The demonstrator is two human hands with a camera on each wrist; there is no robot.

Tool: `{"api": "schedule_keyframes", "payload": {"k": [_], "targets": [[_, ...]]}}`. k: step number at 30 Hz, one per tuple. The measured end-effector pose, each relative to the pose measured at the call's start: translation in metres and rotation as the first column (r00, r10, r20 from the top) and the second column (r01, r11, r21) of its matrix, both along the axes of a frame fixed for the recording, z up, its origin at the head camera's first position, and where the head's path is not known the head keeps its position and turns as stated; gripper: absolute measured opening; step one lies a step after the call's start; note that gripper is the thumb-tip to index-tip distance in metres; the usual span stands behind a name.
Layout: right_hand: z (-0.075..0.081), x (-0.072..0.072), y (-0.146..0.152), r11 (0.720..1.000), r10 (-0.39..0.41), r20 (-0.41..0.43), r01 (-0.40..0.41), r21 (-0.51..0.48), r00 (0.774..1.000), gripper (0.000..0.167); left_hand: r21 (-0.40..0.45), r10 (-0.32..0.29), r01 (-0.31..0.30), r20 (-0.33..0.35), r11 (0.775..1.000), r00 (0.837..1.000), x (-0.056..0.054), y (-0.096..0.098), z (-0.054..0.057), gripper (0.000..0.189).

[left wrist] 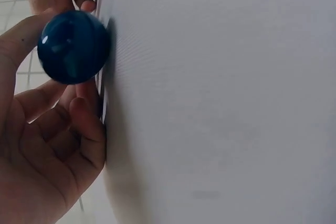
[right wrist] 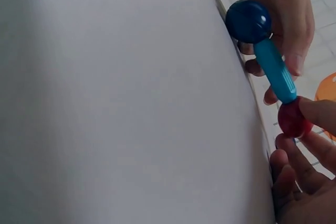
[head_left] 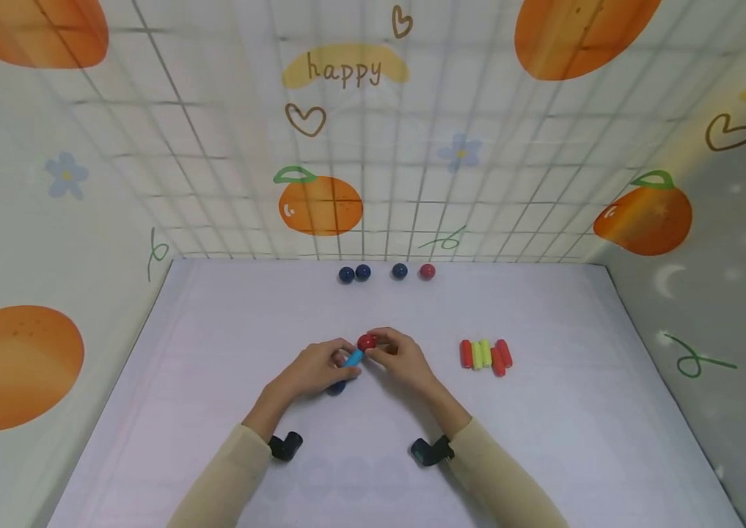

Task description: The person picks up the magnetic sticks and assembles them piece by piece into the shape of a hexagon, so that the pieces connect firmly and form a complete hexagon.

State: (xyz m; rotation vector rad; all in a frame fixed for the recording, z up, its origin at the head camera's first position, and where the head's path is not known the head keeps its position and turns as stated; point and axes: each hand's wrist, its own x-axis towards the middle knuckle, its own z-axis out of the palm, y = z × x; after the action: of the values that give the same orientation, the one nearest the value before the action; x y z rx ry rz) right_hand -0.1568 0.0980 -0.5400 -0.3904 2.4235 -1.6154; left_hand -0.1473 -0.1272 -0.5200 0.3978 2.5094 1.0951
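Near the middle of the table my left hand (head_left: 317, 368) grips a light blue rod (right wrist: 275, 71) between thumb and fingers. A dark blue ball (left wrist: 73, 47) sits on the rod's near end, below the left palm in the head view. At the far end is a red ball (head_left: 366, 342), pinched by the thumb and fingertips of my right hand (head_left: 404, 358). Rod and both balls form one straight piece in the right wrist view, where the red ball (right wrist: 294, 118) meets the rod's tip. Part of the rod is hidden by the left fingers in the head view.
Right of the hands lie several short rods, red (head_left: 466, 353) and yellow-green (head_left: 477, 356), side by side. Along the table's back edge stand dark blue balls (head_left: 362, 272) and another red ball (head_left: 428, 271). A printed curtain (head_left: 234, 169) closes off the back and sides.
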Motion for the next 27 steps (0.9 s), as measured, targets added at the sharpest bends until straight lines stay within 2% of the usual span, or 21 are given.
{"api": "schedule_keyframes", "payload": {"k": [6, 13, 21, 27], "targets": [[0.002, -0.001, 0.0, 1.0, 0.0, -0.002, 0.0, 0.004, 1.0, 0.034, 0.017, 0.03, -0.03, 0.029, 0.999, 0.999, -0.011, 0.0, 0.001, 0.053], [0.001, -0.001, 0.0, 1.0, 0.02, -0.018, -0.02, -0.002, 1.0, 0.033, 0.055, 0.051, -0.056, 0.079, 0.997, 0.996, -0.026, 0.002, -0.004, 0.056], [0.003, -0.001, 0.001, 0.999, 0.041, -0.013, -0.041, -0.011, 0.999, 0.032, 0.099, 0.048, -0.057, 0.091, 0.993, 0.995, -0.031, 0.004, -0.004, 0.051], [0.012, 0.001, 0.014, 1.0, -0.011, 0.005, 0.011, 0.026, 1.0, 0.036, 0.083, 0.084, -0.093, 0.101, 0.992, 0.991, -0.03, 0.004, -0.002, 0.048]]}}
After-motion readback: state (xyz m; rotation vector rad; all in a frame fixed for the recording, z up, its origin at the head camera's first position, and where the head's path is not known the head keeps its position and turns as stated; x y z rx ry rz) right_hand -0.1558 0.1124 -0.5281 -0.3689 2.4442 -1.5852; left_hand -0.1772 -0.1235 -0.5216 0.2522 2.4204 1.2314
